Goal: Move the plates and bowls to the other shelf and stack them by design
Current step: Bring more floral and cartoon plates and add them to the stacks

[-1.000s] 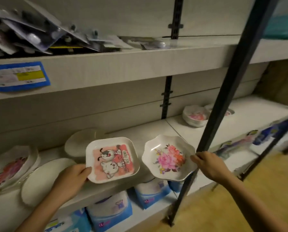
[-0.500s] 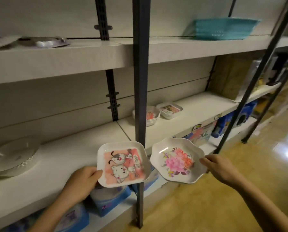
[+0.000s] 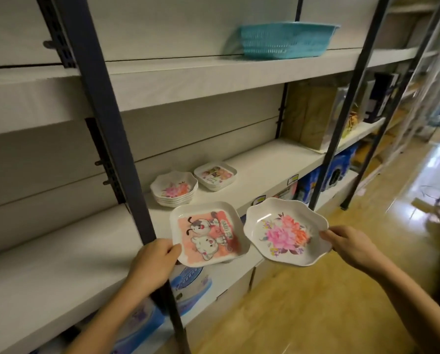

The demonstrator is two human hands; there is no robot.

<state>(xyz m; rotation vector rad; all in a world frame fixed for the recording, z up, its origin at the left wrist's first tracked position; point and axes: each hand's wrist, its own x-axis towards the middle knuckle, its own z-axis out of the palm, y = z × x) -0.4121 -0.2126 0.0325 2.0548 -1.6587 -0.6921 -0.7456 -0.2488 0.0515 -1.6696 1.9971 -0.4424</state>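
I have my left hand (image 3: 153, 264) on a square cartoon plate (image 3: 208, 233). Its fingers (image 3: 162, 251) are closed on the near-left corner, with the thumb lying over the rim. That hand sits in front of a dark upright post (image 3: 116, 139) of the racking. The plate is held roughly level above the front edge of the middle shelf (image 3: 265, 159), picture side up.

My right hand (image 3: 349, 245) pinches a scalloped floral plate (image 3: 283, 232) at its right rim, thumb on top and the other fingers hidden underneath. This plate hangs just past the shelf's front edge, over the lower stock and the wooden floor (image 3: 316, 302). The two held plates are just beside each other; I cannot tell whether their rims touch.

Two piles sit further back on the same shelf, behind the plates I hold. A stack of floral plates (image 3: 174, 189) is on the left and a stack of square cartoon plates (image 3: 215, 175) is just to its right. Along the shelf to the right stands a cardboard box (image 3: 308, 116).

A teal basket (image 3: 288, 42) rests on the upper shelf (image 3: 188, 77). Blue packages (image 3: 188, 279) sit below the middle shelf.
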